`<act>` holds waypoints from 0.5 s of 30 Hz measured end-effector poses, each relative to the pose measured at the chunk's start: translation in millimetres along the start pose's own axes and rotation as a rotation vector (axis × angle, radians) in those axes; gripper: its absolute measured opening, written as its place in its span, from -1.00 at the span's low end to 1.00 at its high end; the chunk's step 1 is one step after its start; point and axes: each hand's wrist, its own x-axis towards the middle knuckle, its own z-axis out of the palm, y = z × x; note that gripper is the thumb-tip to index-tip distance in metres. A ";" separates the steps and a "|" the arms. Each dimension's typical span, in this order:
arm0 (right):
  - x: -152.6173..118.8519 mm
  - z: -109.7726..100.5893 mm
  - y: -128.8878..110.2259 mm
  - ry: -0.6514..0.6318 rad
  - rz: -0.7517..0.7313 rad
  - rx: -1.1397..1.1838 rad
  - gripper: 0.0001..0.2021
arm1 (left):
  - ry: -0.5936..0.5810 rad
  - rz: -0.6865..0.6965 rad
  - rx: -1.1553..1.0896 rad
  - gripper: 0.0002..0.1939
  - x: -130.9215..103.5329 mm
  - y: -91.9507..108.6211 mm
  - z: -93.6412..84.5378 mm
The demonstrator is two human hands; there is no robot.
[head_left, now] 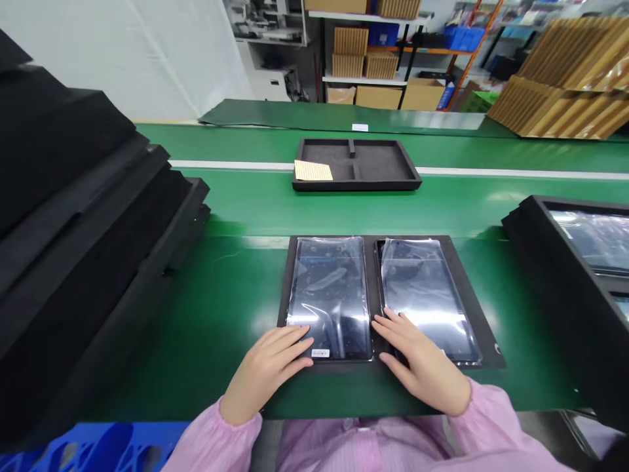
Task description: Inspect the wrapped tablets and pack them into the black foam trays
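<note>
Two dark flat screens under clear film lie side by side on a black mat [372,295]. The fingers of my left hand [274,362] rest spread on the lower left corner of the left screen [329,288], beside a small white label [320,353]. My right hand [419,357] lies with fingers apart on the lower left part of the right screen [425,288], its fingertips reaching the mat between the two. Film on the right screen looks loose and slanted at the top. Neither hand grips anything.
A black divided tray [383,160] holding a sheet of small dots [313,171] sits farther back on the green table [236,295]. Black trays [98,216] are stacked high at left. Another stack [550,282] with screens stands right. Cardboard dividers [565,85] are at back right.
</note>
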 end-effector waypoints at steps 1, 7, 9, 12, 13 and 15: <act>2.1 -7.6 1.8 -0.022 0.020 0.039 -0.52 | -0.016 0.029 0.015 -0.74 -0.3 -2.0 -2.7; 20.7 -22.3 10.0 0.036 0.199 0.172 -0.63 | -0.018 0.110 0.129 -0.69 -3.4 -17.3 -16.1; 24.1 -19.2 16.6 0.126 0.243 0.149 -0.66 | -0.001 0.140 0.156 -0.80 -5.4 -21.6 -17.8; 20.9 -19.1 34.2 0.350 0.405 -0.140 -0.54 | 0.089 0.091 0.217 -0.68 -9.8 -22.9 -16.4; 17.6 -20.3 40.9 0.401 0.484 -0.278 -0.44 | 0.132 0.064 0.240 -0.60 -11.0 -21.1 -13.8; 9.0 -22.7 52.7 0.423 0.646 -0.492 -0.25 | 0.210 0.006 0.317 -0.50 -11.2 -13.3 -3.8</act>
